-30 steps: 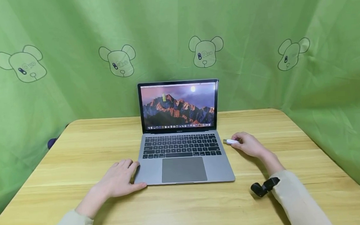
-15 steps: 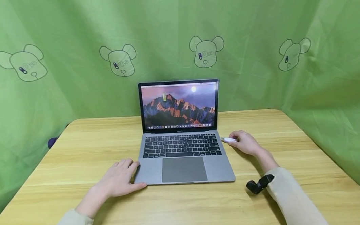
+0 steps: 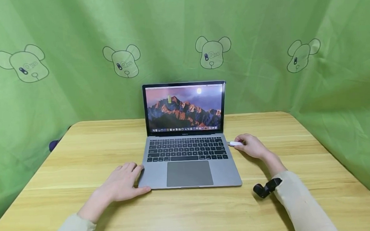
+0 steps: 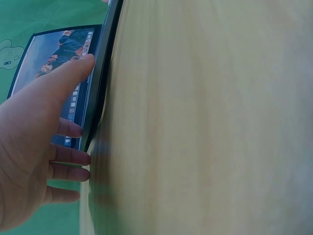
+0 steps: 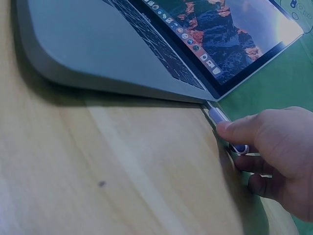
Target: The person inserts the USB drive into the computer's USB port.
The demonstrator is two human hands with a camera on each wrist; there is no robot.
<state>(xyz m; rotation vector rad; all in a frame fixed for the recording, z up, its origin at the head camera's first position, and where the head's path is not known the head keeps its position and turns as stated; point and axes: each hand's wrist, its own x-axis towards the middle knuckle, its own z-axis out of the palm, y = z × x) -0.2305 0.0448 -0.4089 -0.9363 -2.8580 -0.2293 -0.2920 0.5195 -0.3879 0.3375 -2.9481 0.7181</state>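
A grey laptop (image 3: 156, 176) stands opened on the table, with a mountain picture on its screen (image 3: 184, 110). At its front left corner rests my left hand (image 3: 121, 183); the thumb touches the front edge and the other fingers lie extended along the left side. My right hand (image 3: 252, 147) pinches a small white USB flash drive (image 3: 235, 144) between thumb and fingers. The right wrist view shows the silver end of the flash drive (image 5: 218, 115) right at the laptop's right edge, near the screen hinge. Part of the drive is hidden behind the right thumb (image 5: 237, 129).
The light wooden table (image 3: 190, 213) extends around the laptop on all sides. A green curtain (image 3: 167, 22) printed with bear heads hangs behind it and at both sides. A black wrist camera (image 3: 265, 188) sticks out from the right sleeve (image 3: 297, 198).
My right hand has moved left with the USB flash drive, closing the gap to the laptop's right edge. Over the last half second it barely shifts. The left hand and laptop stay put.
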